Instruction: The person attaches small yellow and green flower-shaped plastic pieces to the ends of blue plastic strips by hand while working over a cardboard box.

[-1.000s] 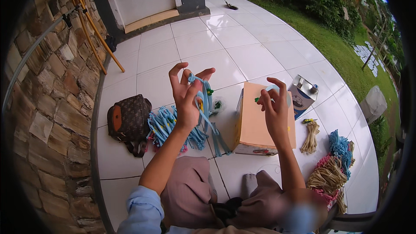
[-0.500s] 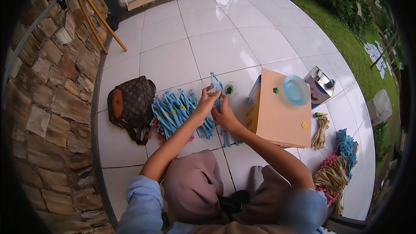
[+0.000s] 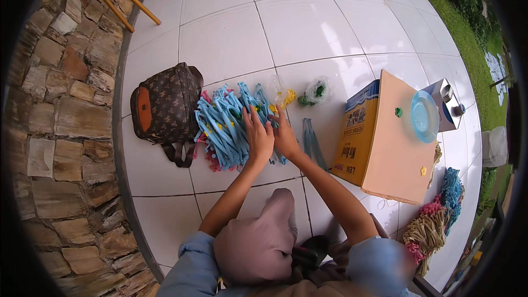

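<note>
A pile of light blue cord strips (image 3: 220, 126) with small yellow and green pieces among them lies on the tiles. My left hand (image 3: 258, 137) rests at the right part of this pile, fingers stretched out. Close beside it, my right hand (image 3: 284, 137) also has its fingers extended and apart, over the pile's right edge. Neither hand visibly grips anything; the strips under the fingers are partly hidden. Just beyond are a clear bag of yellow pieces (image 3: 286, 98) and a clear bag of green pieces (image 3: 314, 92). A few separate blue strips (image 3: 312, 144) lie right of my hands.
A brown patterned backpack (image 3: 168, 104) stands left of the pile. At right is a yellow-blue carton (image 3: 355, 137) topped by a cardboard sheet (image 3: 393, 159) holding a blue plate (image 3: 424, 116). Behind it stands a metal can (image 3: 446, 102). Tan, pink and blue cord bundles (image 3: 429, 228) lie farther right.
My hands have moved from holding a blue strip up above the floor to the pile, and their fingers have opened. The view has shifted, showing the carton's printed side more.
</note>
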`<state>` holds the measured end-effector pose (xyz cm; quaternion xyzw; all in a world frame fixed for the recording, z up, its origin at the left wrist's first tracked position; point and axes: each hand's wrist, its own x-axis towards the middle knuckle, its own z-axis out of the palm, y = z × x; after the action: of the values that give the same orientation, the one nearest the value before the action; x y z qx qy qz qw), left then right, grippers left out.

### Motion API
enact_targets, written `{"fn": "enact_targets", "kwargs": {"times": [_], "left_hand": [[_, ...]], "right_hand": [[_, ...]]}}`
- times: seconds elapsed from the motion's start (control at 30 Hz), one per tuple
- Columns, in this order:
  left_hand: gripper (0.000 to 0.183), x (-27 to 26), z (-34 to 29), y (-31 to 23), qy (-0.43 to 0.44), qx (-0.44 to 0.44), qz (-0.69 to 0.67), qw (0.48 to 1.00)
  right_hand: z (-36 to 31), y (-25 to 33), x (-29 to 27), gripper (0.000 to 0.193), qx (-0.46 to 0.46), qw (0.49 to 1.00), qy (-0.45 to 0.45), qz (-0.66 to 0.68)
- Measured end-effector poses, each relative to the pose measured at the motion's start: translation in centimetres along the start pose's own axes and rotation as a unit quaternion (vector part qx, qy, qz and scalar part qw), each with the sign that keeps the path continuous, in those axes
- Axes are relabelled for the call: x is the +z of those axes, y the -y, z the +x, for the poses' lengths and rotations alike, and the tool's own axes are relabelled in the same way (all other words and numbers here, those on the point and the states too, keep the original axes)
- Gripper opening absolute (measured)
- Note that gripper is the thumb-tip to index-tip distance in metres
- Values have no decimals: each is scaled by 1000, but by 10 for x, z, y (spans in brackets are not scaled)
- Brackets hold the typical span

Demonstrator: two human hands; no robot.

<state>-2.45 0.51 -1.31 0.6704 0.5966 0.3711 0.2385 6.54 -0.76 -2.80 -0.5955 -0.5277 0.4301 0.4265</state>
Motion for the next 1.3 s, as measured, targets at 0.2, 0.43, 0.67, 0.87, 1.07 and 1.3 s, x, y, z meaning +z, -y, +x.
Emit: {"fn": "enact_targets", "kwargs": {"times": [0.2,0.43,0.67,0.87,1.07,1.3], "left_hand": [[50,24,-2,-31,112,162,47,979],[53,104,-54,22,276,62,-27,959],[43,79,-64,3,281,-76,-142,946],[22,-9,-18,-97,175,-35,-346,921],[15,-100,33,-236,142,142,-436,878],[27,-148,60,-356,124,350,-314,874]], "right_hand": [[-36,-53,-57,47,-6,953,-221,-207],[-64,-81,-44,49,118,923,-229,-287],[-75,-52,-39,50,154,969,-194,-10],[-65,65,-60,49,-46,976,-213,-13],[-70,237,-130,55,-219,950,-221,19],[-106,321,-217,70,-348,905,-243,-32]]}}
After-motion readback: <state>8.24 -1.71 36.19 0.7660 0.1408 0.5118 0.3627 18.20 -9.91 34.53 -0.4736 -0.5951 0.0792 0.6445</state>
